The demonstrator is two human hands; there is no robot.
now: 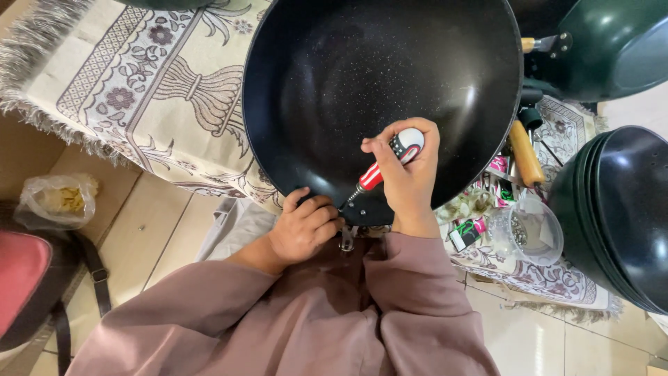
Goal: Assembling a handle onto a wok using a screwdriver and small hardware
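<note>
A large black speckled wok [376, 76] rests tilted toward me over a patterned cloth [139, 90]. My right hand [407, 177] grips a screwdriver [386, 163] with a red and white handle, its tip pointing down at the wok's near rim. My left hand [303, 226] clasps the rim at the same spot, fingers curled over a small metal bracket [346, 240] just below the edge. Both arms wear mauve sleeves.
Stacked dark green woks [616, 209] stand at the right, another [605, 42] at top right. A wooden handle [525, 153], small packets and a clear plastic cup [529, 230] of small parts lie beside them. A plastic bag [59, 198] and a red bag [21, 278] sit on the floor at left.
</note>
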